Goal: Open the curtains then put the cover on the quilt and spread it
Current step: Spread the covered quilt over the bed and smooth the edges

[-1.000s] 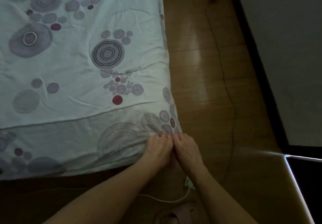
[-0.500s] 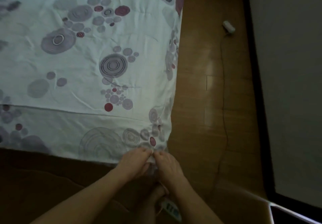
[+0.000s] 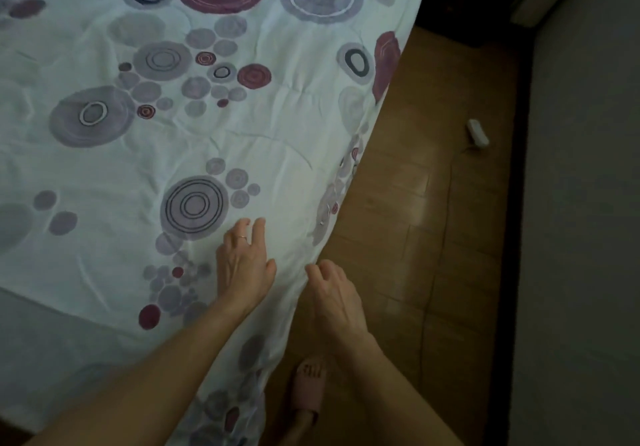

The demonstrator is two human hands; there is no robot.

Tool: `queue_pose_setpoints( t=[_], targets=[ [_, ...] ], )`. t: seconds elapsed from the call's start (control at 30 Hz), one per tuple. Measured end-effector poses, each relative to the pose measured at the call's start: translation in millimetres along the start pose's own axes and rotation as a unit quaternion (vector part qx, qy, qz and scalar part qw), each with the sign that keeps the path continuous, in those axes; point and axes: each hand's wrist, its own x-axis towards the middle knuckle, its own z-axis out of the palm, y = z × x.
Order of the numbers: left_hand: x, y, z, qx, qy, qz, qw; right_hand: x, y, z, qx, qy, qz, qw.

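Dim room; hands (image 3: 287,279) loose over quilt (image 3: 277,140).

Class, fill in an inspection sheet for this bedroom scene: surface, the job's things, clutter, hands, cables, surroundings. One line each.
Surface: wooden floor, glossy with glare.
Job's things: quilt in its circle-print cover, spread out, lightly creased, its right edge draping.
Clutter: white switch box on the floor; pink slipper on a foot.
Hands: left hand over the quilt, fingers spread, ring on one finger, no grip; right hand at the quilt's edge, fingers loose; contact cannot be told.
Cables: thin cord running along the floor from the switch box.
Surroundings: grey wall with dark skirting; room dim.
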Motion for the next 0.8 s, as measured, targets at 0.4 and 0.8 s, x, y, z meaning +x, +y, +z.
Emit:
queue_pose_setpoints(
  t=[0.4,0.8],
  targets=[
    [105,-2,11,-0.044,-0.072,-0.131,0.988,214,-9,-61,-0.084,-0.06,-0.136,0.985],
    [198,84,-36,-0.122,-0.019,-0.126,0.984,300,81,-174,-0.092,-0.062,-0.082,0.99]
  ],
)
